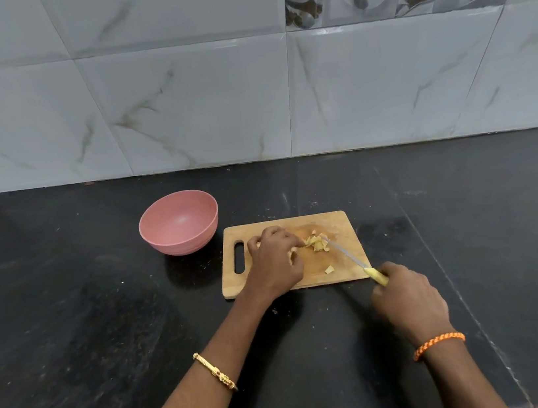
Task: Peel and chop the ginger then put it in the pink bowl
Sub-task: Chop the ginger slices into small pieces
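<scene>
— Head camera looks down on the rectangular wooden chopping board (332, 222). How far along is she?

— Mostly chopped, I'd judge. A small heap of pale yellow ginger pieces (316, 243) sits mid-board, one stray bit nearer the front edge.

— And the hands?

— Left hand (277, 259) has curled fingers pinching what looks like a last bit of ginger, just left of the heap. Right hand (407, 298) grips the yellow-handled knife (347, 251) off the board's front right corner, blade tip at the heap.

— The round pink plastic bowl (178, 222)?

— Just beyond the board's left end, nothing in it. The transfer is still to do.
</scene>
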